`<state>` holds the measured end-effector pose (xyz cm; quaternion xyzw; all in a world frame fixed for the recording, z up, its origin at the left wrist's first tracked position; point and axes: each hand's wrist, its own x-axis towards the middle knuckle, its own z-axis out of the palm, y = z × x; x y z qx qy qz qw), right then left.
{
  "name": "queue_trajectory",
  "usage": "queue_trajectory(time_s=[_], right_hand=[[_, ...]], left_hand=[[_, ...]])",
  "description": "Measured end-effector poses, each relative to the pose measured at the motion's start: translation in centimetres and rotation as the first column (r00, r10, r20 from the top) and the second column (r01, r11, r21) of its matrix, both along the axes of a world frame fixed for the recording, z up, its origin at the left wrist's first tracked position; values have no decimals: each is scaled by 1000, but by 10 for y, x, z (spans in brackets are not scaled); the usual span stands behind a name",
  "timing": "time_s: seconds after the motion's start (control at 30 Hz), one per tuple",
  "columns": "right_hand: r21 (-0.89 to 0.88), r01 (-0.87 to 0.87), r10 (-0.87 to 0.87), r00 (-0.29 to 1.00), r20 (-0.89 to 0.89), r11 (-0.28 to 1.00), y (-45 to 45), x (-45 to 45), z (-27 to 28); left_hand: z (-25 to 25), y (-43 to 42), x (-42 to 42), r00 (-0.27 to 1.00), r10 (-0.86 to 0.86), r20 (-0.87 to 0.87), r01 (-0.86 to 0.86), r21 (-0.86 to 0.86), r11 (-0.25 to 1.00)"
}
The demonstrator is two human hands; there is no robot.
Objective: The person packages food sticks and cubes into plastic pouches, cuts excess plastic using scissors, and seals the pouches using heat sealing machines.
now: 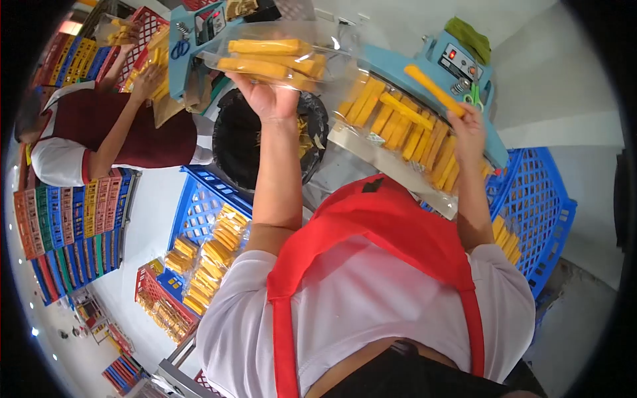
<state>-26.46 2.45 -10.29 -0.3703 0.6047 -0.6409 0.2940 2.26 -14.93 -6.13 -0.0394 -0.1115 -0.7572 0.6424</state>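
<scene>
Holding up a clear bag (282, 30) with several yellow sticks (272, 65) inside, the left hand (267, 99) is raised above a black-lined bin (229, 136). The palm and wrist show below the bag, but how far the fingers are closed cannot be told. The right hand (469, 127) is closed on one end of a single yellow stick (434, 91). Its other end points up and to the left in the view, over the front of a light blue machine (428, 63).

Below that stick is a row of more sticks (401, 134) laid side by side, with one lying across the others. Scissors (474, 95) with green handles and a green cloth (468, 40) are on the machine, near the right hand.

A blue basket (189, 207) holding packs of sticks (215, 255) stands to the left of the person, and another blue basket (544, 215) stands to the right, also with sticks in it. At the far left, another person in a dark red apron (126, 129) reaches toward more yellow sticks near a red basket (147, 26).
</scene>
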Motion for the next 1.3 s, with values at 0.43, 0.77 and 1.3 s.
queue_trajectory(time_s=[0.43, 0.77, 1.3], right_hand=[[-246, -377, 404, 912, 68, 893, -28, 93, 41], [-88, -334, 338, 940, 34, 938, -31, 97, 46], [-248, -291, 181, 905, -386, 924, -33, 112, 36]], left_hand=[[-4, 8, -19, 996, -85, 14, 85, 11, 996], [-9, 10, -13, 993, -65, 99, 63, 23, 998], [-7, 16, -23, 985, -105, 135, 105, 4, 994]])
